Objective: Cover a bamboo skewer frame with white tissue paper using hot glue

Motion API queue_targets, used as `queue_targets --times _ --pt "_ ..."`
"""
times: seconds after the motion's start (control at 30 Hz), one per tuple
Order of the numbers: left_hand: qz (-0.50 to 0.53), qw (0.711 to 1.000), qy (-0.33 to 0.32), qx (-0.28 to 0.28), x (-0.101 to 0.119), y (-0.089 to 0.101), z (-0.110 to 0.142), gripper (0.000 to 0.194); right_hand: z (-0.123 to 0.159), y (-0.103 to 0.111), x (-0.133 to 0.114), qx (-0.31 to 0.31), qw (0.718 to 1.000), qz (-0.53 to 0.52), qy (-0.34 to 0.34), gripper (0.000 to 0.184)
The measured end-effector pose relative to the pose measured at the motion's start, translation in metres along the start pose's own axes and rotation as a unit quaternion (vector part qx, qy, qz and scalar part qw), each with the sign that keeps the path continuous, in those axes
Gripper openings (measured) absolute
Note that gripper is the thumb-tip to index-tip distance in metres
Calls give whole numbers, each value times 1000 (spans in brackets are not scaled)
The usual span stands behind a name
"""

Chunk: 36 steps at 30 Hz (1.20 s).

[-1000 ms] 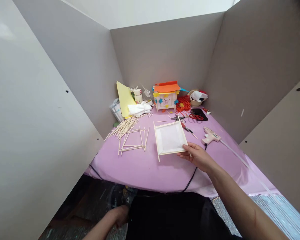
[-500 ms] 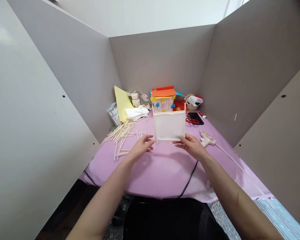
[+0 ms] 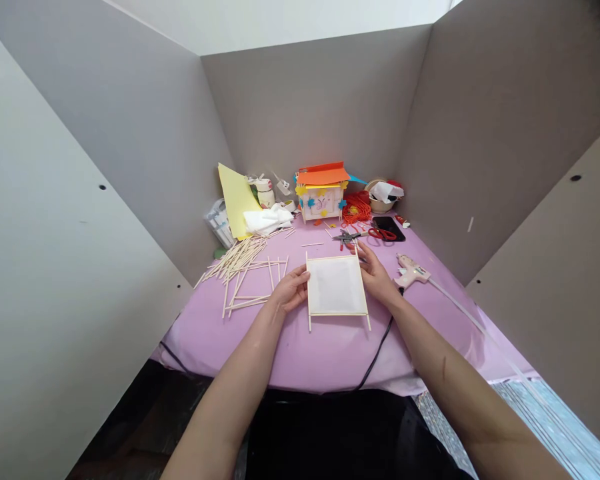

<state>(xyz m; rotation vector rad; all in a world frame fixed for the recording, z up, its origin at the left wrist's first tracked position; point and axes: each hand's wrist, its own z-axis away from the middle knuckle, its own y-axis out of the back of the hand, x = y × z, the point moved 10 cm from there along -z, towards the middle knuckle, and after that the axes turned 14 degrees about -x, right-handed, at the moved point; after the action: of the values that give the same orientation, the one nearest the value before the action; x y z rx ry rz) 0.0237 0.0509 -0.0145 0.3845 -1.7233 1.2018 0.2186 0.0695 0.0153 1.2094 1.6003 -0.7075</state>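
Note:
Between my hands is a square frame of thin wooden sticks (image 3: 336,285) with a white sheet stretched across it. Stick ends jut out past its corners. My left hand (image 3: 293,288) grips the frame's left edge, thumb on top. On the other side, my right hand (image 3: 376,272) holds the upper right edge, its fingers partly behind the stick. The frame tilts low over the pink cloth, and I cannot tell whether it touches it. Close to my right hand lie a pair of pliers (image 3: 347,236) and red-handled scissors (image 3: 381,234).
Loose wooden sticks (image 3: 240,259) and a stick frame (image 3: 250,301) lie to the left. A decorated small house (image 3: 323,200) stands at the back, beside red yarn (image 3: 356,208). A glue gun (image 3: 413,271) and a black phone (image 3: 389,228) are at right. Grey panels (image 3: 310,107) enclose the table.
The stick frame has tipped from nearly upright to lying flatter and come lower. My left hand has closed on its left edge; my right hand has moved up along the right edge.

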Motion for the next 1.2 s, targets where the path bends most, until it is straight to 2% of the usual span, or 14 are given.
queue_targets --times 0.07,0.23,0.33,0.6,0.87,1.07,1.2 --pt "5 1000 -20 2 5 1 1 37 1 0 9 7 999 -41 -27 71" --pt "14 998 -54 4 14 2 4 37 4 -6 18 -14 995 -73 -68 35" --pt "17 998 -67 7 18 4 5 37 5 -11 23 -27 992 -92 -88 30" --pt "24 997 -73 13 20 4 7 35 7 -17 29 -41 984 -137 -104 33" --pt "60 995 -60 50 13 9 7 31 11 -18 33 -38 978 -160 -126 40" --pt "116 979 -106 130 16 29 6 23 9 -17 27 -38 975 -182 -118 41" --pt "143 957 -154 200 21 39 6 25 10 -31 17 -64 976 -175 -114 38"
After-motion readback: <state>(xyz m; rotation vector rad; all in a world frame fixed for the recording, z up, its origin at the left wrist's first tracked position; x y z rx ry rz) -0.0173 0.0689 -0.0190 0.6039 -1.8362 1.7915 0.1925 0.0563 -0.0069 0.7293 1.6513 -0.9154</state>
